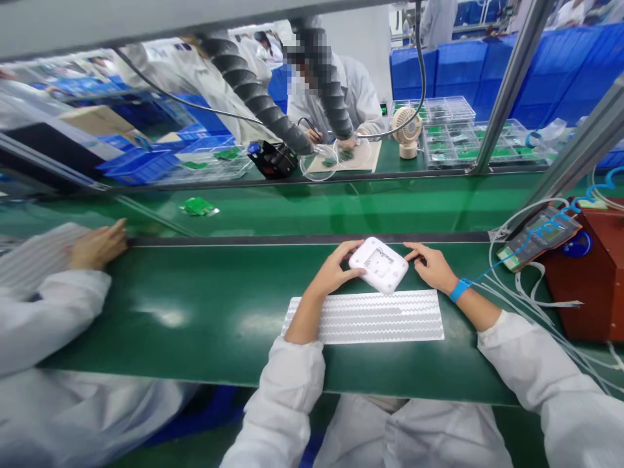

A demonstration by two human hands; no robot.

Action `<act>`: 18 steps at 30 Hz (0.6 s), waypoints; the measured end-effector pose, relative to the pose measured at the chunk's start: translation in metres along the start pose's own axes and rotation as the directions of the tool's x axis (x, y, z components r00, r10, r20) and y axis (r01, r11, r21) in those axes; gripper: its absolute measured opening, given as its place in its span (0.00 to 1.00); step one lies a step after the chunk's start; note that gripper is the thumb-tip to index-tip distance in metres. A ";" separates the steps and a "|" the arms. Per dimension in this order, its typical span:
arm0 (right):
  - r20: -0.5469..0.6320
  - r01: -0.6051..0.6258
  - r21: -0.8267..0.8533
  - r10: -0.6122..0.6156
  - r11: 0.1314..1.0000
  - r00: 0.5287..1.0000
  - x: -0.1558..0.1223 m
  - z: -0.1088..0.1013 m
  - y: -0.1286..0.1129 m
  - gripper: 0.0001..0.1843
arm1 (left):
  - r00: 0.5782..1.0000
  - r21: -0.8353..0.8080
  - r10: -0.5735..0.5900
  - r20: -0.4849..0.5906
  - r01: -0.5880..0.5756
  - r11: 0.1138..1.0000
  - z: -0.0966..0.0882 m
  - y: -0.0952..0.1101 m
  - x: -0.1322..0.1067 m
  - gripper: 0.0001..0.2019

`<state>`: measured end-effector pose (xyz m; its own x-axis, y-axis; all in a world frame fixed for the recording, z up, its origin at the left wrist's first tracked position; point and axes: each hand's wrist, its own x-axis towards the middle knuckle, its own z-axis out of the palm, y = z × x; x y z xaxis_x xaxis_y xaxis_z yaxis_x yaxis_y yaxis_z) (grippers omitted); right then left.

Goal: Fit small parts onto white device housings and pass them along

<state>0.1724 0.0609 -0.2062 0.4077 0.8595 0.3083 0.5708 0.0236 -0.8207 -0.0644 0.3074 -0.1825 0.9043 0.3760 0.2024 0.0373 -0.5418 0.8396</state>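
Observation:
A white square plastic device housing (379, 265) is tilted above the green bench top, its face with a recessed label area turned towards me. My left hand (336, 268) grips its left side, thumb along the near edge and fingers at the far edge. Close to the right corner is my right hand (431, 265), index finger stretched out and the others curled; whether the fingertip touches the housing I cannot tell. A blue wrist strap (460, 290) circles my right wrist. Beneath my forearm and the housing lies a white sheet with rows of wavy-edged strips (385, 318).
At right stand a red-brown box (592, 266), a grey meter (541, 237) and loose white cables (536, 299). A co-worker's hand (100, 246) rests at left. Behind the metal rail are a green packet (198, 207), a small fan (407, 130) and another person at work.

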 end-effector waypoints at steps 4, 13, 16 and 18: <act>0.017 0.063 0.022 -0.063 0.998 0.998 0.001 0.001 -0.004 0.28 | 0.999 -0.116 -0.018 0.051 0.024 0.993 0.007 -0.001 0.001 0.40; 0.009 0.054 0.024 -0.055 0.998 0.998 0.001 -0.004 -0.012 0.21 | 0.999 -0.074 0.003 0.038 0.000 0.997 0.014 -0.011 0.006 0.38; -0.007 0.034 0.053 -0.034 0.998 0.999 0.001 -0.005 -0.012 0.20 | 0.997 -0.072 -0.007 0.074 0.012 0.997 0.017 -0.008 0.007 0.39; -0.017 0.032 0.072 -0.030 0.997 0.999 0.001 -0.005 -0.012 0.20 | 0.995 -0.111 -0.005 0.098 0.016 0.994 0.020 -0.005 0.007 0.39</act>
<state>0.1697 0.0590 -0.1932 0.4025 0.8494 0.3414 0.5304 0.0875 -0.8432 -0.0498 0.2978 -0.1949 0.9414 0.3032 0.1477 0.0043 -0.4487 0.8937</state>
